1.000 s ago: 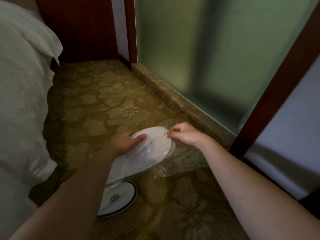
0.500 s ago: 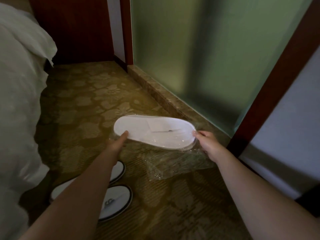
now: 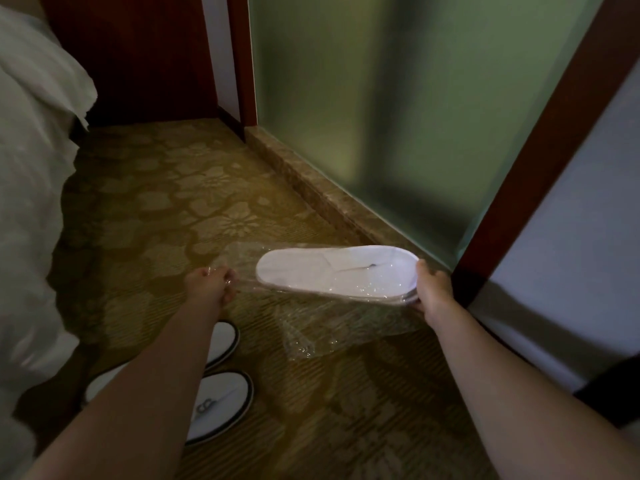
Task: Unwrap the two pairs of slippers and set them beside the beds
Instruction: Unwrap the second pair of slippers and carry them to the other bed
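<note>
Nearest, below the left forearm: one unwrapped pair of white flat slippers with dark trim already on the patterned gold carpet, just beside the white-sheeted bed.

Left hand closed in a pinch on the loose end of the clear crinkly plastic wrapper. Half a second ago it touched the slipper tip; now it has moved out leftward and the film is stretched taut between hand and slippers.

Right hand clamped on the far-right end of the second pair of plain white flat slippers, held flat in the air, thumb on top. The pair has shifted right since the last frame.

Judgement: wrapper is being pulled off, slippers still partly inside; second pair not yet placed.

Beyond the hands: frosted green glass panel on a stone sill.
</note>
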The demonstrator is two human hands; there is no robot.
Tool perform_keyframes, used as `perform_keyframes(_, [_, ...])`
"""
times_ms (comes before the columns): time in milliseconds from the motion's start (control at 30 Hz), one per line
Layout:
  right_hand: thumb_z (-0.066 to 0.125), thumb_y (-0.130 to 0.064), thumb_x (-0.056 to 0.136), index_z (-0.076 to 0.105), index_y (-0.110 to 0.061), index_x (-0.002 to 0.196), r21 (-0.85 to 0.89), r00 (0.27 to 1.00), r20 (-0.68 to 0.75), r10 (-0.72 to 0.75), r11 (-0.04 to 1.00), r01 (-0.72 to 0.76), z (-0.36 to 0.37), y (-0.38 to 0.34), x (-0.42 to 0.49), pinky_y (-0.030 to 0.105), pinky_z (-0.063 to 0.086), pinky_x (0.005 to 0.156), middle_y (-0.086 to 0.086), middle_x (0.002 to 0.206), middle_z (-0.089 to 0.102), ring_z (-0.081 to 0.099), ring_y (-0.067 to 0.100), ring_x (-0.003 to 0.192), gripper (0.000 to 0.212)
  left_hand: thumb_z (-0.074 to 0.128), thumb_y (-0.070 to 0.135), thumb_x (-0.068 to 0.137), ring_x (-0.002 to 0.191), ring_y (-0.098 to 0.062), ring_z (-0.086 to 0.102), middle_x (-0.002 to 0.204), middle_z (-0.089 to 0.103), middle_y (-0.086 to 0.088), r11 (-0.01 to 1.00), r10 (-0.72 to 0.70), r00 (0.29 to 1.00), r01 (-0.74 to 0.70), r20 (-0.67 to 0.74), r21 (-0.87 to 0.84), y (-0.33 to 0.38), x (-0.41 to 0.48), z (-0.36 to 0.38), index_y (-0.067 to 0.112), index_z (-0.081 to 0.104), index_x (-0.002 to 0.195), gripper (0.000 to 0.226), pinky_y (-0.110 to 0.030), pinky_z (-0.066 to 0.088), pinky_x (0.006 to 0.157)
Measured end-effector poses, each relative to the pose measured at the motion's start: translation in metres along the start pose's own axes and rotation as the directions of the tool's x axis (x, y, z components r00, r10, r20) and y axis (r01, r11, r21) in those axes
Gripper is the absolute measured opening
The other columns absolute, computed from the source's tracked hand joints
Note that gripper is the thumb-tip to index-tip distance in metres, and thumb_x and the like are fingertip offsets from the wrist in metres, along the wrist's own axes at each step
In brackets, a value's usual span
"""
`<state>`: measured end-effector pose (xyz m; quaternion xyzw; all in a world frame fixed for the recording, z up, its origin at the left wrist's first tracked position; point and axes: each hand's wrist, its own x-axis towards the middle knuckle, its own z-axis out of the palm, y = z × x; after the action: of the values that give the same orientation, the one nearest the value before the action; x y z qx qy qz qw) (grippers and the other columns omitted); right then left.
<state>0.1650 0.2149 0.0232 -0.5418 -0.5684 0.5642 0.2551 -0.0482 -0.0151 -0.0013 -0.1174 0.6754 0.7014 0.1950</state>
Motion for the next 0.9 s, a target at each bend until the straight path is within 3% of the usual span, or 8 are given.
perform_keyframes(100, [0.042, -0.034, 0.095, 0.052, 0.003, 0.125, 0.023, 0.99, -0.136, -0.032, 0.999, 0.035, -0.009, 0.003, 0.007, 0.048, 0.048, 0.098, 0.022, 0.127, 0.059, 0.057, 0.039, 0.113, 0.049, 0.053, 0.009, 0.093, 0.058, -0.015, 0.054, 0.072, 0.057, -0.007, 0.997, -0.071, 0.997, 0.071, 0.003, -0.029, 0.001, 0.002, 0.0, 0.009, 0.054, 0.095, 0.003, -0.021, 0.046, 0.038])
perform_keyframes(267, [0.048, -0.029, 0.094, 0.062, 0.01, 0.109, 0.047, 0.924, -0.381, -0.039, 0.997, 0.061, -0.034, 0.008, 0.014, 0.044, 0.045, 0.09, 0.029, 0.117, 0.063, 0.059, 0.042, 0.108, 0.045, 0.05, 0.006, 0.093, 0.038, -0.009, 0.054, 0.053, 0.058, -0.007, 0.982, -0.173, 0.98, 0.179, 0.093, -0.054, -0.002, 0.003, -0.01, 0.006, 0.048, 0.069, 0.024, -0.012, 0.041, 0.03])
perform_keyframes(367, [0.049, -0.034, 0.093, 0.063, 0.006, 0.112, 0.109, 0.893, -0.447, 0.05, 0.994, -0.001, -0.046, 0.012, 0.014, 0.044, 0.046, 0.091, 0.027, 0.118, 0.063, 0.059, 0.041, 0.109, 0.046, 0.051, 0.008, 0.094, 0.046, -0.014, 0.057, 0.037, 0.058, -0.007, 0.978, -0.195, 0.976, 0.2, 0.101, -0.052, -0.004, -0.003, -0.014, 0.007, 0.047, 0.069, 0.025, -0.015, 0.044, 0.03])
perform_keyframes(600, [0.046, -0.037, 0.094, 0.053, 0.003, 0.125, 0.269, 0.856, -0.472, 0.209, 0.959, -0.086, -0.061, 0.018, 0.015, 0.044, 0.044, 0.097, 0.024, 0.129, 0.057, 0.055, 0.039, 0.118, 0.051, 0.054, 0.008, 0.092, 0.06, -0.015, 0.048, 0.072, 0.05, -0.01, 0.986, -0.166, 0.986, 0.165, -0.031, -0.01, 0.006, -0.013, -0.009, 0.005, 0.054, 0.094, 0.004, -0.017, 0.041, 0.023])
perform_keyframes(667, [0.043, -0.037, 0.095, 0.052, 0.004, 0.126, 0.278, 0.847, -0.482, 0.225, 0.956, -0.095, -0.064, 0.017, 0.015, 0.046, 0.043, 0.099, 0.024, 0.131, 0.055, 0.053, 0.04, 0.119, 0.052, 0.055, 0.007, 0.092, 0.068, -0.018, 0.056, 0.087, 0.06, -0.015, 0.99, -0.13, 0.988, 0.126, -0.08, -0.056, 0.002, -0.002, -0.008, 0.007, 0.054, 0.109, 0.018, -0.017, 0.049, 0.035])
perform_keyframes(767, [0.04, -0.035, 0.097, 0.049, 0.004, 0.129, 0.303, 0.836, -0.49, 0.248, 0.947, -0.103, -0.067, 0.015, 0.015, 0.044, 0.04, 0.101, 0.024, 0.135, 0.052, 0.05, 0.04, 0.123, 0.051, 0.052, 0.014, 0.092, 0.108, -0.027, 0.062, 0.123, 0.062, -0.015, 0.968, -0.142, 0.976, 0.102, -0.163, -0.231, 0.003, 0.003, -0.005, 0.004, 0.055, 0.123, 0.032, -0.029, 0.053, 0.082])
perform_keyframes(833, [0.038, -0.034, 0.098, 0.046, 0.004, 0.131, 0.313, 0.823, -0.503, 0.263, 0.943, -0.111, -0.071, 0.015, 0.016, 0.043, 0.039, 0.102, 0.024, 0.137, 0.05, 0.049, 0.039, 0.125, 0.051, 0.049, 0.014, 0.094, 0.107, -0.025, 0.061, 0.116, 0.063, -0.012, 0.998, -0.04, 0.962, 0.051, -0.271, 0.034, 0.002, 0.004, -0.008, 0.006, 0.057, 0.122, 0.03, -0.029, 0.048, 0.084])
perform_keyframes(900, [0.04, -0.034, 0.097, 0.047, 0.004, 0.13, 0.356, 0.819, -0.495, 0.289, 0.928, -0.113, -0.072, 0.014, 0.011, 0.041, 0.04, 0.101, 0.024, 0.136, 0.051, 0.05, 0.038, 0.124, 0.05, 0.05, 0.008, 0.094, 0.1, -0.022, 0.063, 0.111, 0.064, -0.014, 0.969, -0.119, 0.974, 0.071, -0.195, -0.236, 0.007, -0.003, -0.011, 0.004, 0.056, 0.12, 0.028, -0.028, 0.051, 0.081])
